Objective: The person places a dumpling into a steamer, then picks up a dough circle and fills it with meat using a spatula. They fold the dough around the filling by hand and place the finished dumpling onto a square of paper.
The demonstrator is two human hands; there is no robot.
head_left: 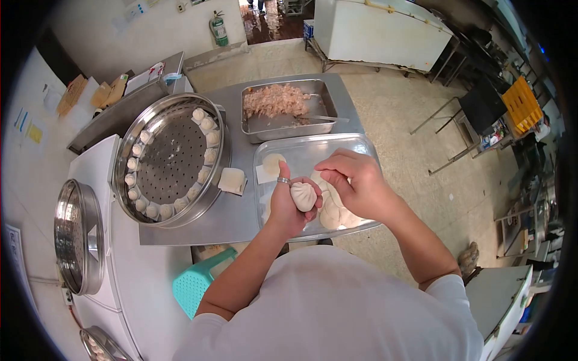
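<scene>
A pleated bun (304, 197) of pale dough, gathered into folds, rests in my left hand (288, 207). My left fingers curl around its far side, and the thumb with a ring points up. To the right, apart from the bun, my right hand (358, 183) has its fingers curled and thumb drawn in, with nothing visible in them. Beneath both hands lies a metal tray (289, 144) with flat dough rounds (334, 213), partly covered by my right hand. One more dough round (274, 163) lies on white paper at the tray's left side.
A deep metal pan (256, 129) of minced filling (276, 100) with a utensil stands behind the tray. On the left, a round perforated steamer (171, 159) has buns along its rim. Stacked paper squares (232, 180) lie between. A turquoise stool (195, 283) stands below.
</scene>
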